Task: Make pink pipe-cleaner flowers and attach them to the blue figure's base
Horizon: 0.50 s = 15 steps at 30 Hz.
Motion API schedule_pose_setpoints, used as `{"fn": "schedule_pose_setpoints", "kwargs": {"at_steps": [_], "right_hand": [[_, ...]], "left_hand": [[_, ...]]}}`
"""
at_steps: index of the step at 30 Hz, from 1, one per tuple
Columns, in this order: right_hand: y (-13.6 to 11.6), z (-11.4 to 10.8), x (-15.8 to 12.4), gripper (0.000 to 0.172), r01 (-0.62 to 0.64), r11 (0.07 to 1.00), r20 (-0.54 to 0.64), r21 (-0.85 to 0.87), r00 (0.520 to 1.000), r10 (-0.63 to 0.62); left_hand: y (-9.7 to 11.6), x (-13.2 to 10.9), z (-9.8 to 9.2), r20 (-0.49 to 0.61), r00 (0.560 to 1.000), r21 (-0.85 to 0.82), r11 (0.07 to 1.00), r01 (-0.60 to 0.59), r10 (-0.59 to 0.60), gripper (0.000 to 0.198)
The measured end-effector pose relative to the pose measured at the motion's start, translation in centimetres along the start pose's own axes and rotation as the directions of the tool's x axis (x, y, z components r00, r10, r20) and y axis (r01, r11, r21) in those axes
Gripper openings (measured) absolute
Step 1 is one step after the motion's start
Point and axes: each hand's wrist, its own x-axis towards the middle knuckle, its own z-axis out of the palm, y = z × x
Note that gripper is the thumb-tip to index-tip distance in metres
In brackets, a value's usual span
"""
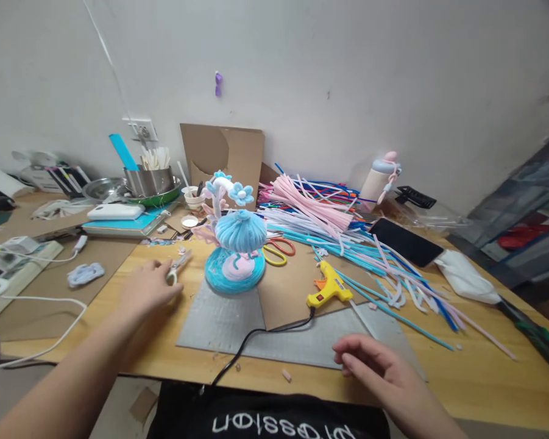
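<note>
My left hand (150, 285) rests at the left of the table, its thumb and fingers closed about the handles of a small pair of scissors (181, 262) lying on the wood. To the right of it stands a fluffy pipe-cleaner ornament with a blue ribbed dome (241, 230), a drooping blue flower (241, 194) and a round blue and pink base (214, 273). My right hand (384, 369) hovers by the table's front edge, fingers loosely curled and apart from the thumb, nothing seen in them. Beyond it lies a yellow glue gun (329, 288) with a glue stick in its back.
A grey mat (219, 317) and cardboard (283, 286) lie under the ornament and glue gun. The gun's black cord (244, 344) runs off the front edge. Behind are pipe cleaners (311, 204), orange-and-yellow-handled scissors (276, 255), a phone (406, 242) and a bottle (378, 180).
</note>
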Motion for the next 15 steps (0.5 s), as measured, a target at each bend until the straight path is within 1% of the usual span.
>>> {"fn": "schedule_pose_setpoints", "kwargs": {"at_steps": [3,5,6,8,9,10,11,12,13,14,15], "right_hand": [[-0.1,-0.2,-0.1,0.030,0.024,0.999,-0.014,-0.045,1.000,-0.025],[-0.1,-0.6,0.0,0.029,0.065,0.991,-0.035,-0.118,0.997,-0.070],[0.0,-0.8,0.2,0.028,0.085,0.983,-0.055,-0.165,0.994,-0.095],[0.2,-1.2,1.0,0.028,0.126,0.953,-0.112,-0.276,0.980,-0.163],[0.2,-1.4,1.6,0.029,0.150,0.927,-0.130,-0.343,0.970,-0.206],[0.2,-1.5,2.3,0.031,0.179,0.891,-0.133,-0.418,0.958,-0.255],[0.2,-1.6,3.2,0.035,0.207,0.845,-0.117,-0.494,0.947,-0.300],[0.0,-1.7,4.2,0.040,0.235,0.789,-0.079,-0.568,0.938,-0.337],[-0.2,-1.6,5.1,0.046,0.256,0.734,-0.033,-0.629,0.934,-0.355],[-0.5,-1.6,6.0,0.049,0.259,0.687,0.006,-0.679,0.938,-0.348],[-0.8,-1.4,6.7,0.048,0.261,0.645,0.039,-0.718,0.941,-0.337]], "left_hand": [[1.5,2.3,1.3,0.006,0.997,-0.029,0.997,-0.077,0.078,0.041],[2.6,2.7,1.8,-0.054,0.996,-0.048,0.996,-0.076,0.073,0.037],[3.0,2.5,1.9,-0.098,0.994,-0.053,0.997,-0.057,0.051,0.035],[3.9,1.0,1.9,-0.217,0.976,-0.082,0.997,-0.003,-0.015,0.030],[4.5,-0.2,1.9,-0.299,0.952,-0.109,0.994,0.027,-0.059,0.028],[5.3,-1.7,1.9,-0.432,0.895,-0.211,0.977,0.017,-0.109,0.024],[6.4,-3.3,1.8,-0.493,0.864,-0.296,0.953,-0.059,-0.099,0.022],[7.6,-5.0,1.7,-0.496,0.868,-0.370,0.913,-0.173,-0.037,0.021],[8.9,-6.5,1.6,-0.454,0.888,-0.425,0.860,-0.284,0.069,0.019],[10.4,-8.0,1.4,-0.379,0.906,-0.474,0.801,-0.366,0.190,0.016],[11.8,-9.1,1.3,-0.252,0.913,-0.525,0.748,-0.407,0.320,0.016]]}}
